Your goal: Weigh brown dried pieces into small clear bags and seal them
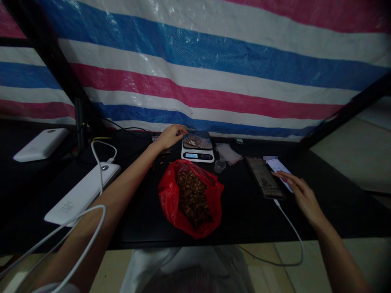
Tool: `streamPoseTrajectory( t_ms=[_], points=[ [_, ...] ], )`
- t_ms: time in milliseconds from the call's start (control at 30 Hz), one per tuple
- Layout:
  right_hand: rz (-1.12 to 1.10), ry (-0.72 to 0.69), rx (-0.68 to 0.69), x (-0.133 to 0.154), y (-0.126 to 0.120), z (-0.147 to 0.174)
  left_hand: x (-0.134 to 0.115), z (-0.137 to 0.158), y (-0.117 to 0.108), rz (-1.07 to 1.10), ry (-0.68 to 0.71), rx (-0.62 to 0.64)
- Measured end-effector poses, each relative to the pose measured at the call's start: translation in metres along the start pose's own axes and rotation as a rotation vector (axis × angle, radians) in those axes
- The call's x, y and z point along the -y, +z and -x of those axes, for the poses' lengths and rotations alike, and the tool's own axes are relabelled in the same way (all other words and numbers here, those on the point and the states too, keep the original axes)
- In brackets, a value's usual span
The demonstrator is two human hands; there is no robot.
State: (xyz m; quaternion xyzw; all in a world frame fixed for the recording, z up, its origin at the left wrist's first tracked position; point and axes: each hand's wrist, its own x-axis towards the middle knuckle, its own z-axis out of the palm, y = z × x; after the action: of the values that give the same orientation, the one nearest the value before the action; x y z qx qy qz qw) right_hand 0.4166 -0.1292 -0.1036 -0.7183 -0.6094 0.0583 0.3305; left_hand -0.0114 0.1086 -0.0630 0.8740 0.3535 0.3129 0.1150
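My left hand (pixel 171 137) is at the left edge of a white digital kitchen scale (pixel 198 155), fingers bent and drawn together; whatever is between the fingertips is too small to make out. On the scale's dark plate lies a small clear zip bag (pixel 195 141) with brown bits inside. Stretched out and apart, the fingers of my right hand (pixel 301 197) touch the lit screen of a phone (pixel 280 169). A second, dark-screened phone (pixel 264 178) lies just left of it with a cable plugged in. Nearest me, a red plastic bag (pixel 169 195) stands open, full of brown dried pieces (pixel 192 195).
Right of the scale are empty clear zip bags (pixel 227 153) and a small clear cup (pixel 219 166). White power banks (pixel 81 195) with looping white cables (pixel 99 162) sit at the left. A striped tarp (pixel 195 81) hangs behind the black table (pixel 137 219).
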Motion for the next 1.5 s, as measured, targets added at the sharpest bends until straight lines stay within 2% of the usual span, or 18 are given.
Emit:
streamPoseTrajectory(
  t_ms=[300,567,733,933,1067,1233,1500],
  points=[
    [0.171,-0.190,0.074,0.002,0.020,-0.030,0.001,0.001,0.000,-0.003,-0.008,0.012],
    [0.222,-0.296,0.108,0.012,0.030,-0.036,-0.001,0.001,-0.001,0.000,-0.020,0.003],
    [0.220,-0.296,0.091,0.012,0.031,-0.037,-0.001,0.001,-0.001,-0.007,-0.020,0.007],
    [0.211,-0.278,0.140,0.011,0.029,-0.036,0.001,0.001,-0.001,-0.006,-0.011,0.007],
    [0.156,-0.251,0.070,0.014,0.023,-0.035,0.000,0.001,-0.001,0.003,-0.027,0.007],
    [0.167,-0.239,-0.001,0.028,0.014,-0.036,-0.001,0.002,-0.001,-0.005,-0.019,0.007],
    [0.250,-0.339,-0.024,0.061,0.004,-0.049,-0.010,0.017,-0.006,-0.004,0.027,0.046]
  ],
)
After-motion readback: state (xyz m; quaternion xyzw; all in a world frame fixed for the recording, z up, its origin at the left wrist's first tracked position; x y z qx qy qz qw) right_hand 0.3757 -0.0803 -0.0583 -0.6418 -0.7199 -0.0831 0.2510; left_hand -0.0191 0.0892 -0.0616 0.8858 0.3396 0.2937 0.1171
